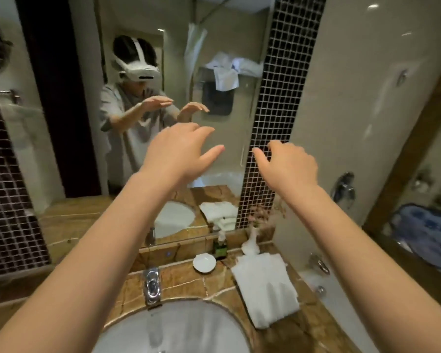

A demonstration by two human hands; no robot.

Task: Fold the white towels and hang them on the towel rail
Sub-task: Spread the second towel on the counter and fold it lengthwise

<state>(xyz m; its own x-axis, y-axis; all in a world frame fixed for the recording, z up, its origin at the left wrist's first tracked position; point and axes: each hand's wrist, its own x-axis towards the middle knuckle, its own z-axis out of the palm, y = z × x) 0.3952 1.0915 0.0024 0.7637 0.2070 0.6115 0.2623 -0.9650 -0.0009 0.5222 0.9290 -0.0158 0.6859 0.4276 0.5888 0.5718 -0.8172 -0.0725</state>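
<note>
A stack of folded white towels [265, 289] lies on the brown marble counter [189, 284], right of the sink. Both my hands are raised in front of the mirror, well above the towels and holding nothing. My left hand [178, 151] has its fingers stretched out and relaxed. My right hand [288, 164] hangs beside it with loosely curled fingers. In the mirror's reflection, loose white towels [227, 72] lie crumpled on a rack behind me.
A white basin [173, 329] with a chrome tap [152, 284] sits below my arms. A small white dish [204, 262], a dark bottle [219, 247] and a white vase with pink flowers [251, 240] stand at the counter's back. A bathtub [321, 289] lies to the right.
</note>
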